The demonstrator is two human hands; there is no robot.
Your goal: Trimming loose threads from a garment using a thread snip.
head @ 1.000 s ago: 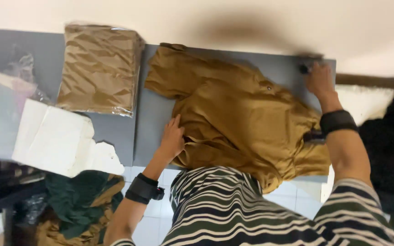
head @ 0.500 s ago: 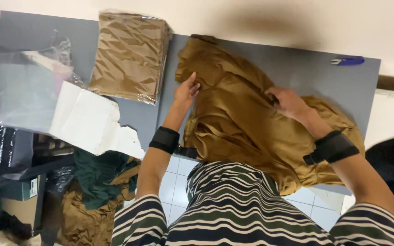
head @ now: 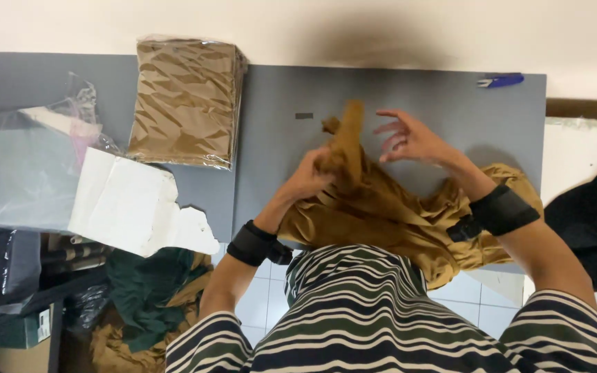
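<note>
A mustard-brown garment (head: 388, 214) lies bunched on the grey table (head: 437, 110) in front of me. My left hand (head: 309, 176) grips a fold of it and lifts a strip of cloth upright. My right hand (head: 409, 138) hovers just right of that strip with fingers spread, holding nothing. Both wrists wear black bands.
A stack of brown garments in clear plastic bags (head: 186, 102) sits at the table's left. White paper (head: 133, 204) and loose clear plastic (head: 29, 159) lie further left. A blue tool (head: 500, 81) rests at the far right. Green and brown cloth (head: 146, 297) is piled on the floor.
The garment has been pulled together from lying spread out. My left hand now lifts a fold of it, and my right hand has come off the cloth and opened.
</note>
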